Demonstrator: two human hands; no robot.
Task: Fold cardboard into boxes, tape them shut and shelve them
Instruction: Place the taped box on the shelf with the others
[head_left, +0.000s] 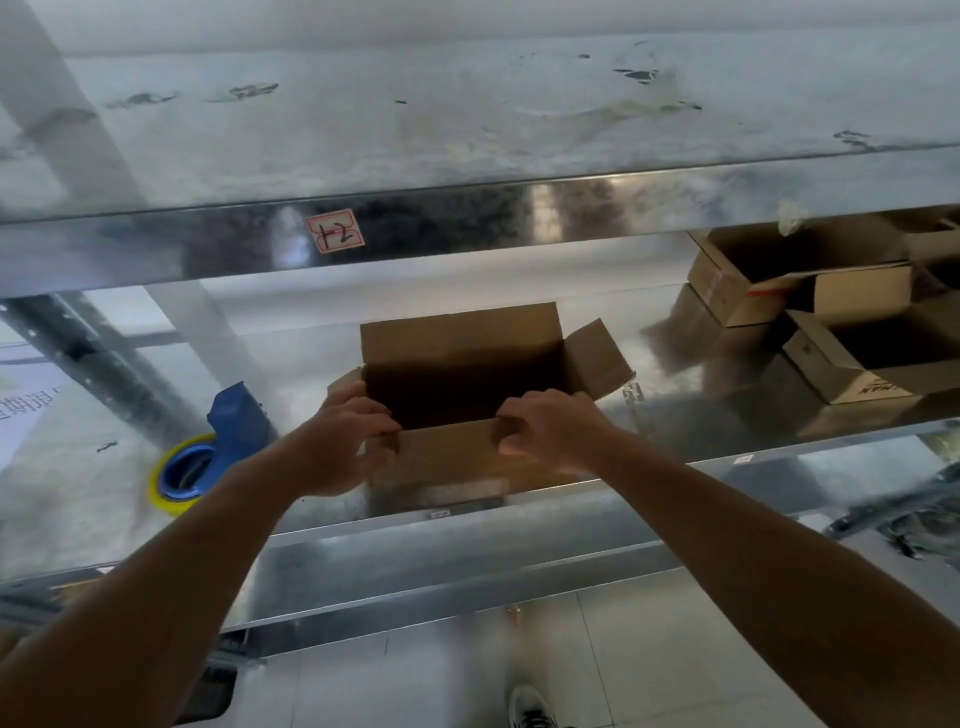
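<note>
A brown cardboard box (457, 457) stands on the metal shelf (311, 364) with its top open and its far and right flaps up. My left hand (337, 441) grips the box's near left corner, fingers curled over the rim. At the near right, my right hand (550, 426) holds the near flap, fingers curled over its edge. A blue tape dispenser (234, 421) with a yellow-rimmed roll (179, 475) lies on the shelf to the left of the box.
Several open cardboard boxes (831, 332) are stacked at the right of the same shelf. An upper metal shelf (467, 130) with a red "12" label (335, 231) overhangs. A grey upright post (104, 374) stands at the left. Tiled floor and a shoe (530, 712) lie below.
</note>
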